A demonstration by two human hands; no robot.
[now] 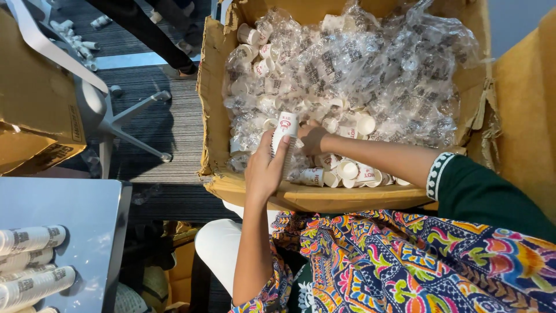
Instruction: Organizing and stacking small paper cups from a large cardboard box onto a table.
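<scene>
cup stack (284,139) in left hand (263,171) grip, right hand (313,139) touching.

We have one head-worn view, looking steeply down and close over our hands into the cardboard box (217,116) at twelve o'clock; table (87,214) at eight.

One large cardboard box (215,69) holds paper cups (347,169) too many to count, loose and in clear plastic bags (376,69). Two hands reach in: the left hand (263,171) grips one cup stack (284,136), beside the right hand (313,139). Three wrapped cup sleeves (32,239) lie on one tabletop (87,203).
</scene>
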